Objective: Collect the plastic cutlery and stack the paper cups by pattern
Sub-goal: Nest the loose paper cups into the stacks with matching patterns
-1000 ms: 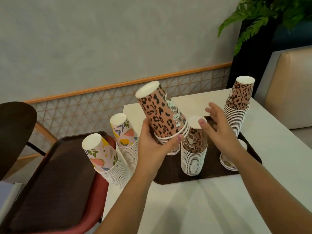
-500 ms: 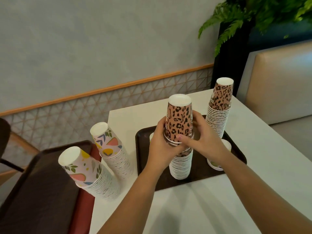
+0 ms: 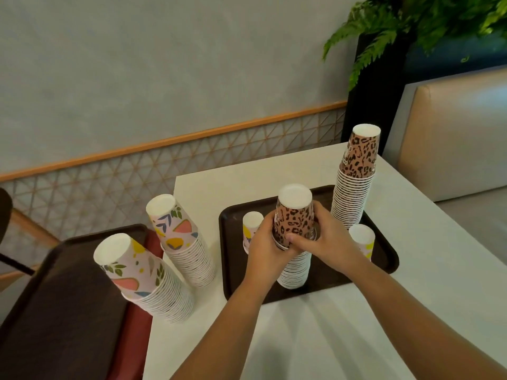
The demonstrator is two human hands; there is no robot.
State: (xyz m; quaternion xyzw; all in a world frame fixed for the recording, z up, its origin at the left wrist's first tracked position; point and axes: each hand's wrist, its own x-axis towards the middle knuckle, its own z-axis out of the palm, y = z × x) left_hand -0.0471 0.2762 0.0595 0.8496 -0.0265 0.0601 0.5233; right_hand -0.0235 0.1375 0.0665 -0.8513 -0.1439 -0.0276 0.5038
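Your left hand [image 3: 264, 249] and right hand [image 3: 326, 242] are both gripping the leopard cups [image 3: 295, 220]. They are sitting upright, directly over the stack [image 3: 293, 272] (axis vertical), so you are pressing straight down.

I count two leopard-print cup stacks [image 3: 293, 242] [image 3: 354, 182], two floral stacks [image 3: 181, 239] [image 3: 142, 278], two lone floral cups [image 3: 251, 229] [image 3: 362, 241], two dark trays [image 3: 230, 270] [image 3: 55, 311], and two hands [image 3: 264, 249] [image 3: 327, 241].

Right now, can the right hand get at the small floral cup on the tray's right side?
Probably yes. The right hand grips the leopard stack, but the floral cup stands just beside its wrist, with nothing between.
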